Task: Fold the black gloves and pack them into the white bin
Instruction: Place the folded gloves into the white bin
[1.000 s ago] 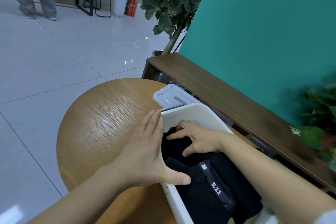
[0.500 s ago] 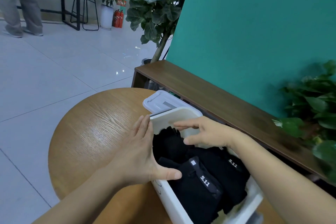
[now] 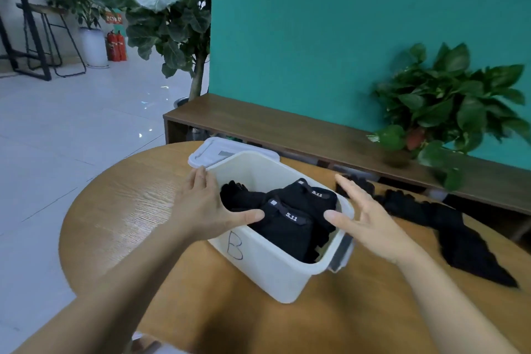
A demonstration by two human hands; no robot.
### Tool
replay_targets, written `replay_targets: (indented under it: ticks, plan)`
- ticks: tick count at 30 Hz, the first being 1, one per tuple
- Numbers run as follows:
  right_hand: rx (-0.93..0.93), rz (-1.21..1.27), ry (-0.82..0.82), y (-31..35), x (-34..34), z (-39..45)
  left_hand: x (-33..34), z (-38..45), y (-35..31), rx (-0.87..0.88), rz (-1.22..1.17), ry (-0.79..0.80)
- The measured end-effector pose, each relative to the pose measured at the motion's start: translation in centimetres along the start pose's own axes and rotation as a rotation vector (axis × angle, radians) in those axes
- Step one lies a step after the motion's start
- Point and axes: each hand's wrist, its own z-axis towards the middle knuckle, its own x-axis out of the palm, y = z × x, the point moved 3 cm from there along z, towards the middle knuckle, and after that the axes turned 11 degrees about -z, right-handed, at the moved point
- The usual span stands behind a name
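left hand [image 3: 201,210] flat against white bin [image 3: 270,270] wall, thumb over rim; right hand [image 3: 370,218] spread, empty | folded gloves [image 3: 287,218] in bin, unfolded gloves [image 3: 448,224] right of bin | risk: bin slides if nudged

Setting: indoor office lounge or lobby type space. Evidence: pale glossy floor tiles [image 3: 71,129] at left; teal partition wall [image 3: 359,23] filling the upper right; long low wooden bench [image 3: 287,129] along its base; large potted tree [image 3: 169,17] upper centre; black-framed bar stool [image 3: 54,37] and red fire extinguishers [image 3: 116,46] at upper left.
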Motion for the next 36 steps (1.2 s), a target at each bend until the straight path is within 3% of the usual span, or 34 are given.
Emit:
replay_targets:
  ticks: [6, 9, 13, 19, 27, 30, 36]
  plan:
    - [0.177, -0.004, -0.156, 0.3, 4.8, -4.7, -1.2, 1.8, -0.3, 0.211, 0.207, 0.183]
    - [0.245, -0.052, -0.148, 0.9, 6.6, -5.0, -1.1, 2.0, -0.1, 0.213, 0.243, 0.253]
    - [0.272, -0.125, -0.125, 1.0, 6.7, -4.3, -1.2, 1.7, 0.0, 0.235, 0.276, 0.154]
    - [0.237, -0.149, -0.058, 0.3, 5.2, -1.7, -0.6, 0.2, -0.2, 0.027, 0.267, 0.063]
    - [0.196, -0.304, 0.021, -0.4, 3.5, 0.8, 0.3, 0.3, -0.9, -0.092, 0.245, 0.019]
    - [0.192, -0.368, 0.041, -0.7, 3.4, 0.9, 0.6, 0.0, -1.7, -0.054, 0.225, -0.005]
    - [0.258, -0.482, 0.029, -2.7, 1.7, -2.0, 3.8, -1.5, -7.3, 0.211, 0.149, 0.012]
